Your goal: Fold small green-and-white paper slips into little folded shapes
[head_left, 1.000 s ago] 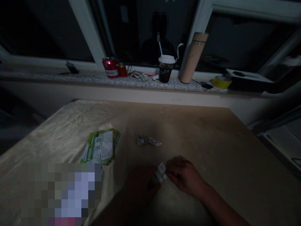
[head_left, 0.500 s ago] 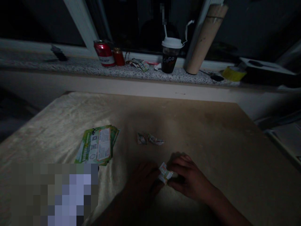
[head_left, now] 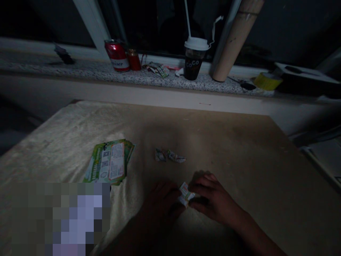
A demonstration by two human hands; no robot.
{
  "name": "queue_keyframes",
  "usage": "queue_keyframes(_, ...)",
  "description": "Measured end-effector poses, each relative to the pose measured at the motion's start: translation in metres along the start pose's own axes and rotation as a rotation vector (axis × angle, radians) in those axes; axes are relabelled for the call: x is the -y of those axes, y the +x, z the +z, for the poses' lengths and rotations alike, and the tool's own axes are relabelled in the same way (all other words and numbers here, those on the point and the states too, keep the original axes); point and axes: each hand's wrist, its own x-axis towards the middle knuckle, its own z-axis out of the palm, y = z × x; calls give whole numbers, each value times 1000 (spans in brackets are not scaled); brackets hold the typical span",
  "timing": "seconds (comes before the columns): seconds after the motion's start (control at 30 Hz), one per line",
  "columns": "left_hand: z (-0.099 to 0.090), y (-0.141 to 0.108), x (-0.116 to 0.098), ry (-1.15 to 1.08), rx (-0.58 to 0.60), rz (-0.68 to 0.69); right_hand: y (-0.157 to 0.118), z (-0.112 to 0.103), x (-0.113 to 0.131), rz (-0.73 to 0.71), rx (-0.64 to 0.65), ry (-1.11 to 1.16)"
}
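A small folded piece of printed paper [head_left: 186,194], white with green and orange, lies between my two hands low in the head view. My right hand [head_left: 213,197] grips its right side with thumb and fingers. From the left, my left hand [head_left: 163,201] holds the other side; it is in deep shadow, but its fingertips meet the paper's edge. Beyond the hands lie two small folded paper pieces, one squarish [head_left: 160,155] and one longer and twisted [head_left: 176,156]. To the left rests a stack of green printed leaflets [head_left: 110,161].
Along the granite windowsill [head_left: 87,73] stand a red can [head_left: 117,56], a small orange-red jar [head_left: 134,60], a lidded drink cup [head_left: 194,60], a cardboard tube [head_left: 234,42] and yellow tape [head_left: 267,81]. The cloth-covered table [head_left: 239,149] meets the wall. A pixelated patch hides the lower left.
The view has tilted slightly, so the sill items sit a little higher in it. Both hands stay on the folded paper, with only slight finger movement.
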Motion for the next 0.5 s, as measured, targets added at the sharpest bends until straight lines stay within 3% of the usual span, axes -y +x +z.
queue_keyframes(0.5,2,-3,0,-1,-23,-10,2,0,5,-27,-23,10)
